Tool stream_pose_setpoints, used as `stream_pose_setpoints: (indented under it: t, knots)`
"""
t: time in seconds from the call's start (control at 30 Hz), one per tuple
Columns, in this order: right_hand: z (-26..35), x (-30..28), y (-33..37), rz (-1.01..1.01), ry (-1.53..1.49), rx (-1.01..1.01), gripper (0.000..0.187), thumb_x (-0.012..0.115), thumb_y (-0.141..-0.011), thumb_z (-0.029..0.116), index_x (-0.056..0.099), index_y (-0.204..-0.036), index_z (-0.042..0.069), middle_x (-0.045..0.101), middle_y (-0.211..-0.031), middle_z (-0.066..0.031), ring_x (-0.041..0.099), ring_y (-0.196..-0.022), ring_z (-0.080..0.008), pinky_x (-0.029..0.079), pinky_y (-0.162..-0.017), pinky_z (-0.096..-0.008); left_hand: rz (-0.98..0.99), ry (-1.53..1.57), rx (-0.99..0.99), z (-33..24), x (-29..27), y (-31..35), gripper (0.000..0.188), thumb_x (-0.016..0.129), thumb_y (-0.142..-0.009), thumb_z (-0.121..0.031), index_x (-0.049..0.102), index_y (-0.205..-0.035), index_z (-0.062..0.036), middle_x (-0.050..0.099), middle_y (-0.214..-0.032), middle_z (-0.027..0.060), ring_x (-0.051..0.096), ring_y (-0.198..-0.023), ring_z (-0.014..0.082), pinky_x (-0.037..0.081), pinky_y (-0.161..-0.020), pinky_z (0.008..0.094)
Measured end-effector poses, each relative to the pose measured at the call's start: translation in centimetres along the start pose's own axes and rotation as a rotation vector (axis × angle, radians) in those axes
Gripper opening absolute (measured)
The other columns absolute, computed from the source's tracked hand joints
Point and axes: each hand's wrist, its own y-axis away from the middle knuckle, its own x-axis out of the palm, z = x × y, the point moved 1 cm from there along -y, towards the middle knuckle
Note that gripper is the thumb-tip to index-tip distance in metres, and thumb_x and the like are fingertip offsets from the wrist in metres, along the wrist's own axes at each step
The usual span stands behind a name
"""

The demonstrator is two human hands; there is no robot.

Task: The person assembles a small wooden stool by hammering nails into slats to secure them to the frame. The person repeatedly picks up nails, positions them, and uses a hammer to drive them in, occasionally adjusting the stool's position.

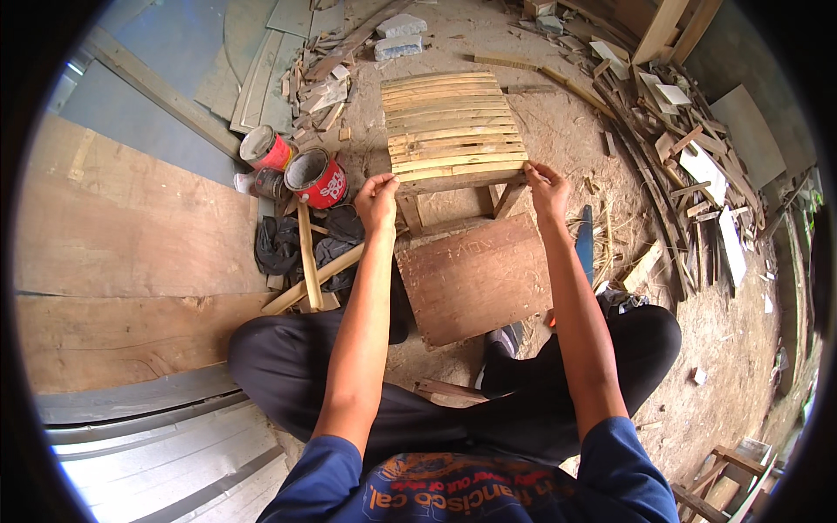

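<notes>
In front of me stands a low wooden stool (453,109) with a top of narrow bamboo slats laid side by side. A pale yellow bamboo slat (462,168) lies along the near edge of that top. My left hand (377,200) is closed in a pinch on the slat's left end. At the other end, my right hand (547,193) pinches it at the stool's near right corner. Between my forearms and legs rests a brown wooden board (475,279), just nearer than the stool. The underside of the slat is hidden.
Left of the stool are a red paint can (318,179), another red can (265,148) and bamboo pieces (309,257). A blue handsaw-like blade (585,246) lies by my right forearm. Scrap wood (697,174) is piled right; concrete blocks (398,47) sit beyond the stool.
</notes>
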Motion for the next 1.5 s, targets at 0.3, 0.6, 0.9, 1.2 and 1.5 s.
stream_pose_setpoints:
  t: [0.3,0.6,0.9,1.2,1.5]
  knots:
    - [-0.8,0.0,-0.3,-0.012,0.054,-0.044,0.025,0.072,-0.089,0.018,0.074,-0.105,-0.002,0.073,-0.083,-0.0100,0.065,-0.077,-0.0131,0.051,-0.070,-0.0274,-0.026,0.012,0.146,1.4,0.2,-0.7,0.019,0.072,-0.086,-0.005,0.073,-0.104,0.0010,0.072,-0.089,0.0065,0.065,-0.079,0.0103,0.050,-0.071,0.0240]
    - [-1.2,0.0,-0.3,-0.015,0.005,-0.013,0.025,0.073,-0.090,0.016,0.072,-0.104,-0.005,0.069,-0.083,-0.0036,0.059,-0.074,-0.0079,0.047,-0.067,-0.0221,-0.036,-0.021,0.192,0.6,0.5,-0.2,0.018,0.071,-0.087,-0.006,0.072,-0.102,0.0029,0.072,-0.089,0.0059,0.065,-0.080,0.0098,0.050,-0.073,0.0240]
    - [0.4,0.5,0.5,-0.009,-0.022,-0.005,0.020,0.073,-0.088,0.014,0.073,-0.101,-0.002,0.069,-0.083,-0.0027,0.058,-0.072,-0.0073,0.046,-0.066,-0.0220,-0.048,0.013,0.164,0.4,0.5,-0.1,0.017,0.073,-0.085,-0.006,0.071,-0.100,0.0018,0.069,-0.085,0.0042,0.062,-0.077,0.0092,0.047,-0.070,0.0228]
    - [-1.1,-0.4,-0.9,0.003,0.029,-0.047,0.015,0.071,-0.088,0.011,0.070,-0.097,-0.001,0.069,-0.083,-0.0053,0.062,-0.074,-0.0107,0.048,-0.066,-0.0243,-0.056,0.031,-0.283,-2.2,0.2,0.3,0.021,0.079,-0.078,-0.015,0.063,-0.091,-0.0141,0.063,-0.095,-0.0016,0.057,-0.088,0.0129,0.044,-0.073,0.0359]
    - [1.1,0.5,0.7,-0.057,0.530,-0.505,0.019,0.066,-0.082,0.001,0.075,-0.094,0.012,0.062,-0.090,-0.0080,0.060,-0.075,-0.0206,0.050,-0.071,-0.0320,0.001,0.048,-0.390,-2.2,-0.3,-1.4,0.017,0.077,-0.074,-0.016,0.065,-0.084,-0.0146,0.063,-0.100,0.0004,0.056,-0.098,0.0178,0.041,-0.081,0.0452]
